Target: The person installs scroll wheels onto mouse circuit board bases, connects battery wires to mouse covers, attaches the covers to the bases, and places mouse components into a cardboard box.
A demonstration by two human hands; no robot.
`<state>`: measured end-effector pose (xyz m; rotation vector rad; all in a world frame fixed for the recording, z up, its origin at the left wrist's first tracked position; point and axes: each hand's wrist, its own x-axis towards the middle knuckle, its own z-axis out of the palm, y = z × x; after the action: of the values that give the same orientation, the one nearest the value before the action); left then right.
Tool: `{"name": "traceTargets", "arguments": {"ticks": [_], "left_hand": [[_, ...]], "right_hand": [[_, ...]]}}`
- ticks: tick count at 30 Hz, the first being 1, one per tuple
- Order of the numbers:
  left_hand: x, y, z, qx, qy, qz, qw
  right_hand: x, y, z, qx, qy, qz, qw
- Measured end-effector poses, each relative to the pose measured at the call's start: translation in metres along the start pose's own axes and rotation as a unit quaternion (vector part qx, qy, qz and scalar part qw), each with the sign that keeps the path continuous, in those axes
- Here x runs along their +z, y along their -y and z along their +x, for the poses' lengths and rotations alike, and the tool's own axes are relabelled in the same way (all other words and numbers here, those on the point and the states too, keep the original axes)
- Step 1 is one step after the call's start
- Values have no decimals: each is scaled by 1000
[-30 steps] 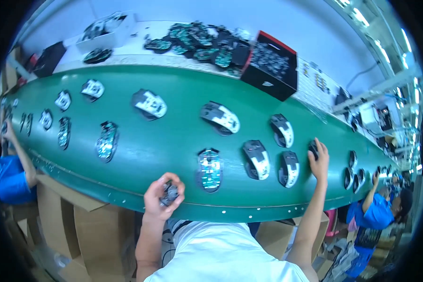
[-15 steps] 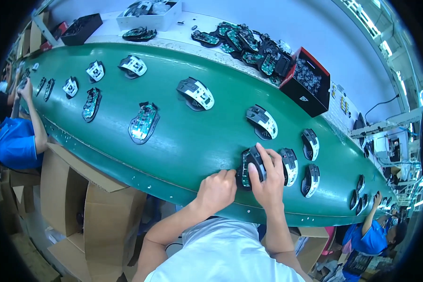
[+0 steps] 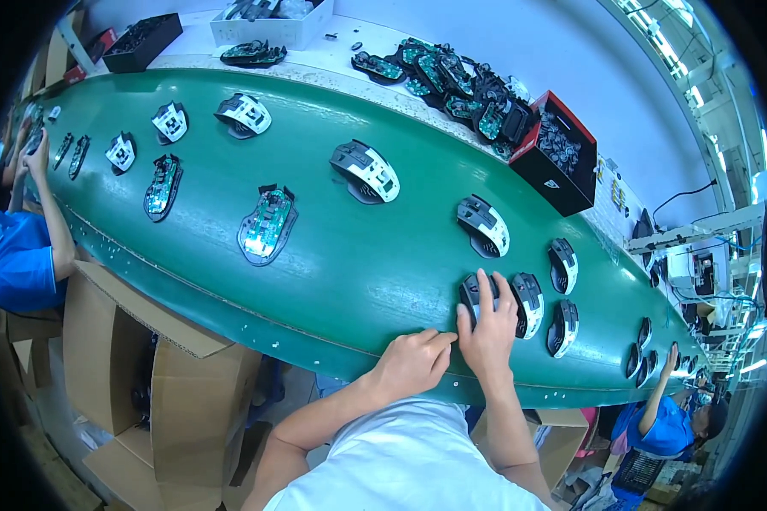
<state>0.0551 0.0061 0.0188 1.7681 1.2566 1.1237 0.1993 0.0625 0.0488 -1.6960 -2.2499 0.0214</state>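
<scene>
Near the green belt's front edge, the right hand is closed over a dark mouse, thumb on its left side and fingers across the top, perhaps to steady it against the surface. The left hand's fingers curl together just beside it; whether they pinch anything I cannot tell. Grey-and-white mice lie to the right, apparently spaced for easy reach. Beyond the far edge, a white shelf bears a black box; cardboard boxes stand below the front edge.
</scene>
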Motion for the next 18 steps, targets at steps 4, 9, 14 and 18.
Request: {"name": "traceTargets", "arguments": {"ticks": [4,9,14,18], "left_hand": [[-2,0,4,1,-20,-19,1000],[-13,-9,-2,-11,-45,-34,998],[5,4,-13,-5,-50,-70,996],[3,-7,-18,-23,-71,-113,991]], "right_hand": [[6,-5,4,-19,-21,-20,999],[-16,-7,13,-52,39,83,994],[-6,-17,29,-135,32,10,990],[-4,-19,22,-147,22,11,989]]}}
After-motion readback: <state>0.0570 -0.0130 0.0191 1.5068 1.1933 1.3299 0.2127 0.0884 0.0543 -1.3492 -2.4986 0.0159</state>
